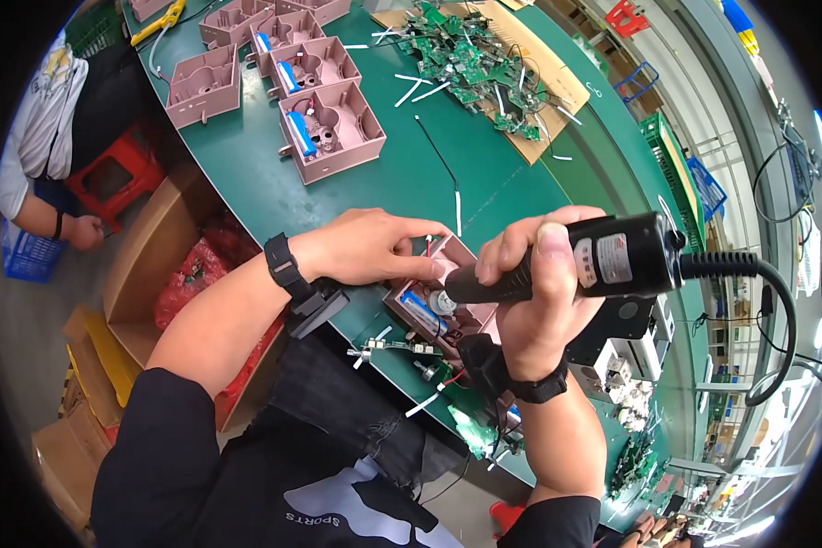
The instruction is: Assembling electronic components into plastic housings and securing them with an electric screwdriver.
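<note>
My right hand (550, 292) is wrapped round a black electric screwdriver (650, 274), its cable curving off to the right. The tool's front end points left and down over a pink plastic housing (477, 318) near the table edge. My left hand (365, 247) grips that housing at its far left corner, thumb and forefinger on the wall. Inside lies a blue cylindrical battery (422, 310) beside a round metallic part (441, 302). The driver's tip and part of the housing are hidden behind the tool and my right hand.
Several pink housings (340, 163) stand at the far left, some holding blue batteries. Green circuit boards (470, 64) are heaped on cardboard (557, 78). Small boards with wires (397, 349) lie close to me. A carton (146, 247) and another person's arm (41, 215) are at left.
</note>
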A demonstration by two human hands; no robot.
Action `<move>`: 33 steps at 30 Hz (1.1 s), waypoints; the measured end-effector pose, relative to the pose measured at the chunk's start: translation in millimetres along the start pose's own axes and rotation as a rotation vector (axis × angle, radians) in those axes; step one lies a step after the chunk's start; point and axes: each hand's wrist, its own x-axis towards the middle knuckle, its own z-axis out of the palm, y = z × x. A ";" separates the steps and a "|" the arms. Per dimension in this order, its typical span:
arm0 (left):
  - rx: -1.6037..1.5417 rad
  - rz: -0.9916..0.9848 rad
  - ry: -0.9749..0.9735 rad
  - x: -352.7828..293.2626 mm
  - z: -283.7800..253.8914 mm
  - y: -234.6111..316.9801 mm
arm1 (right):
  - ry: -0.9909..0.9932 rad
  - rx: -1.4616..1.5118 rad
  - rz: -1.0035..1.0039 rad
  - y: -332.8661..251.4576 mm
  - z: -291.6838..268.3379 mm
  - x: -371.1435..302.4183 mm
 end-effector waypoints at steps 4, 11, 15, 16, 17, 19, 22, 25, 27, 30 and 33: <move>-0.048 0.000 0.005 -3.8 2.0 -2.4 | 0.005 0.025 -0.005 3.6 3.9 -1.6; -0.078 -0.021 -0.121 6.7 1.6 -1.3 | 0.034 -0.344 -0.063 1.6 -11.1 5.2; -0.345 -0.080 0.025 -3.9 -4.6 6.9 | 0.014 -0.111 -0.055 -102.7 -37.4 -11.1; -0.287 0.016 0.161 -10.3 -6.3 1.5 | 0.043 -0.105 -0.087 -127.8 -54.5 -20.1; -0.229 0.107 0.298 -18.3 -7.2 -7.0 | 0.072 -0.092 -0.116 -145.6 -72.0 -30.8; -0.123 0.131 0.317 -31.9 -6.0 9.9 | 0.230 -0.180 -0.114 -181.6 -112.6 -58.0; 0.033 0.189 0.348 -41.4 12.6 57.8 | 0.474 -0.278 -0.098 -211.2 -175.2 -95.8; 0.125 0.259 0.282 -38.1 46.1 97.3 | 0.702 -0.360 0.034 -199.3 -256.6 -135.4; 0.303 0.322 0.312 -35.8 60.3 110.9 | 0.777 -0.372 0.178 -179.2 -293.5 -153.4; 0.470 0.337 0.306 -28.5 71.7 111.5 | 0.838 -0.311 0.395 -137.8 -329.3 -166.6; 0.628 0.279 0.270 -29.3 78.5 107.4 | 0.813 -0.178 0.553 -105.2 -351.0 -168.5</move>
